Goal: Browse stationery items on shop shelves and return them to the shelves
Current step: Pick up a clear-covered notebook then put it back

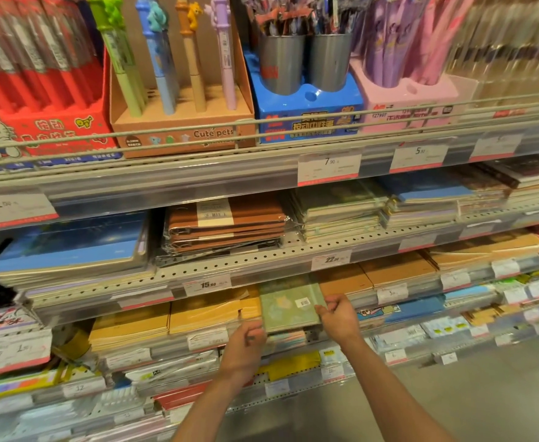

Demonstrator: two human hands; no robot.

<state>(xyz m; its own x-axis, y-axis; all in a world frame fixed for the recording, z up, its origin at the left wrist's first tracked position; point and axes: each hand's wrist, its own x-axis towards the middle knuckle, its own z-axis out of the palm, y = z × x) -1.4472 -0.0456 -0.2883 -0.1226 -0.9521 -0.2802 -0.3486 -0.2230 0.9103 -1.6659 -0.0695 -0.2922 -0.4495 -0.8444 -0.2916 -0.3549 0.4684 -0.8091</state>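
Note:
A pale green notebook (pixel 288 306) with a barcode sticker lies tilted at the front of a lower shelf, between stacks of yellow and orange-brown notebooks. My left hand (pixel 245 347) grips its lower left corner. My right hand (pixel 338 317) pinches its right edge. Both arms reach in from the bottom of the view.
Yellow notebooks (pixel 166 320) lie left of the green one, brown ones (pixel 389 271) to its right. Above are a brown wrapped stack (pixel 226 224) and blue pads (pixel 67 247). The top shelf holds pen displays (pixel 182 122) behind a wire rail. Price tags line every shelf edge.

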